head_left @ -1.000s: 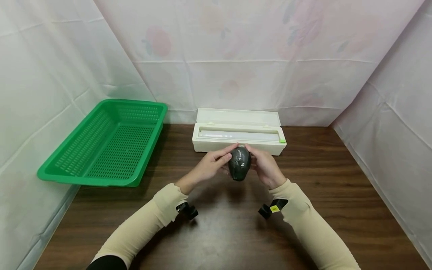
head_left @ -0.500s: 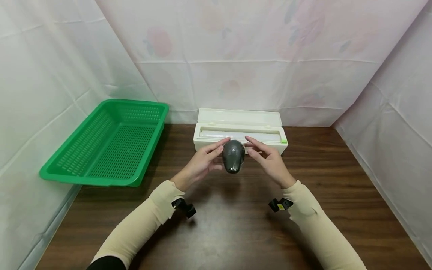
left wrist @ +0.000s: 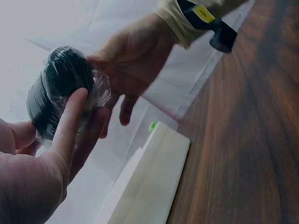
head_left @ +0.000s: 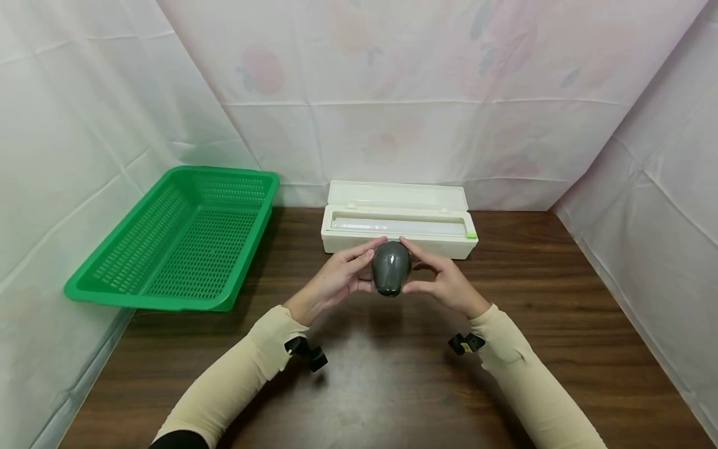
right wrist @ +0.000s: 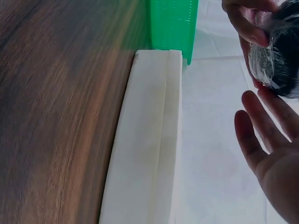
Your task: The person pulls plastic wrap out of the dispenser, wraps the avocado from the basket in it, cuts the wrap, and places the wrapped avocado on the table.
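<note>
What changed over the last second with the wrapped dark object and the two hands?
The film-wrapped dark object rose toward the white dispenser box, then came back slightly lower. The right hand briefly opened off it with straight fingers and now cups it again; the left hand kept holding it throughout. The green basket and the box stayed put.

A dark wooden table carries a green basket and a white dispenser box.
</note>
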`<state>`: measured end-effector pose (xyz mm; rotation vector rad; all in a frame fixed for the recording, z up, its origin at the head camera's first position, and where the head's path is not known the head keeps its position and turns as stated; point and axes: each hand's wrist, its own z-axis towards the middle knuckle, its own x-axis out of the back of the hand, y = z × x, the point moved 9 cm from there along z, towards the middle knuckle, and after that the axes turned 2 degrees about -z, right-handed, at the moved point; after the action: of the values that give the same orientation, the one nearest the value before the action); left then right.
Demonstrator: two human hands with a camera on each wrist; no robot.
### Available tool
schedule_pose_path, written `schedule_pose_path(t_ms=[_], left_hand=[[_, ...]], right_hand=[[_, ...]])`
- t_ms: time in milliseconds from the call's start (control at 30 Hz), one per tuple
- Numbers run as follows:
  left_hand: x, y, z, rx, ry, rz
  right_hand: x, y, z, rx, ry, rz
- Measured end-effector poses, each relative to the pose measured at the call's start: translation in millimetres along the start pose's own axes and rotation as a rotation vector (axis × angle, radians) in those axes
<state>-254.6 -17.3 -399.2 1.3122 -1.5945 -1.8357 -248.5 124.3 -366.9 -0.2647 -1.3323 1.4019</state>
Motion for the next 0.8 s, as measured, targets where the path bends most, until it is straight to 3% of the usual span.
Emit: schedule_pose_path(t_ms=[133,300,433,600,700,800], left_hand=[[-7.8,3.5,-3.2,-0.036,-0.079,0.012],[-20.7,9.6,-8.2,-0.105,-0.21,0.031],[-17.6,12.9,-8.1,-0.138,-0.164,-0.002],[-9.2,14.1,-6.0,-0.157,-0.089,-0.058],[-8.8,12.7,-5.7,-0.15,-0.109,-0.039],[-11.7,9.6,-6.3,-0.127,-0.165,0.025]], right_hand=[[6,-1,-1,0.034,0.049,0.049],[10,2,-2,0.026,0.099,0.21],[10,2,-2,0.03,0.16,0.231],[14,-6,-3,0.095,0.273,0.06],[15,-8,-2,0.097,0.251,0.008],[14,-6,-1,0.053,0.161,0.014]])
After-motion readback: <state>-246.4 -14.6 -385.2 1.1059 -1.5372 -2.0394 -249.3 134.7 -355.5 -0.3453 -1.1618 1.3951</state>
